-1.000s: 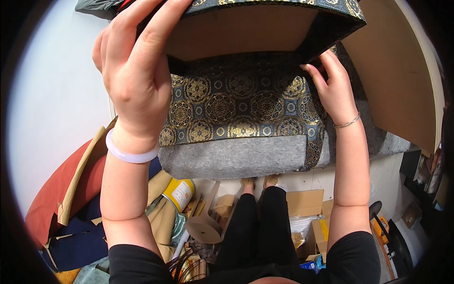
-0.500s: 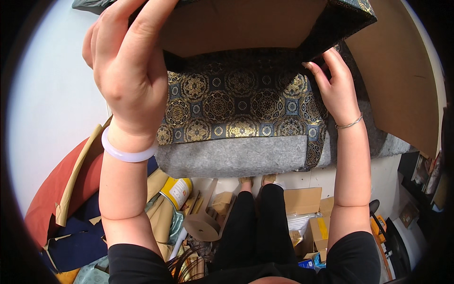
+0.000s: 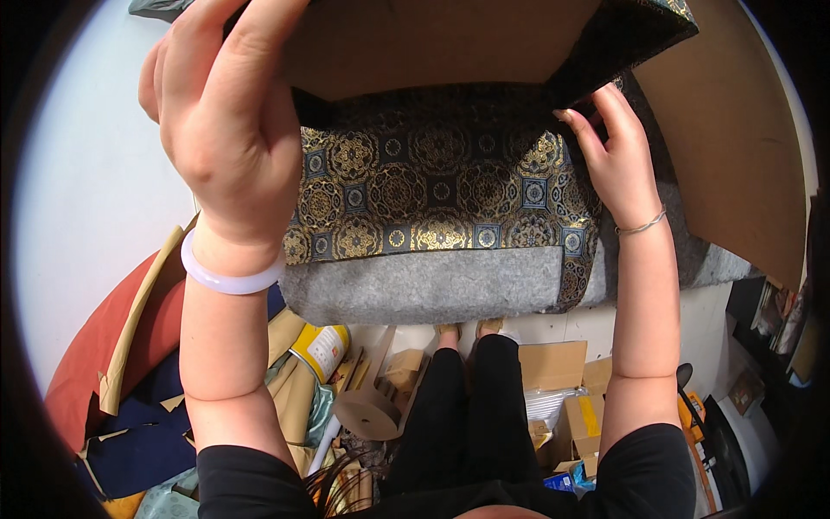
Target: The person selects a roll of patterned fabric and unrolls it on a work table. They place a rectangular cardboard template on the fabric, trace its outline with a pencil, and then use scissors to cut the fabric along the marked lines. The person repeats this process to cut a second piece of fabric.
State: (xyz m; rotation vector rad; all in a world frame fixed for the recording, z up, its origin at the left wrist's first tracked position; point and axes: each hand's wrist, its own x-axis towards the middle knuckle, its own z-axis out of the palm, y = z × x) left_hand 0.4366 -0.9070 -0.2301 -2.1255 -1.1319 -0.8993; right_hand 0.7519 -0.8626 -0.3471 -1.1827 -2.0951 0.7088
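Note:
A box [image 3: 432, 43] with a plain brown inside and a dark patterned covering is raised at the top of the view, partly cut off. At its left side is my left hand [image 3: 229, 130], gripping it, with the fingertips out of sight. My right hand [image 3: 616, 143] holds the lower right corner between thumb and fingers, which the box partly hides. Below the box, a black, gold and blue brocade fabric [image 3: 441, 190] with round motifs lies over a grey felt-covered work surface [image 3: 424, 285].
A large brown board [image 3: 735, 130] stands along the right. At lower left lie red [image 3: 130, 320], navy and beige cloth, a yellow-and-white can [image 3: 320, 353] and a tape roll [image 3: 367, 413]. Open cardboard boxes [image 3: 553, 368] sit on the floor beside my legs.
My left hand has shifted slightly left and up, and the box has moved slightly with it. The right hand has moved a touch to the right. The fabric below looks nearly unchanged.

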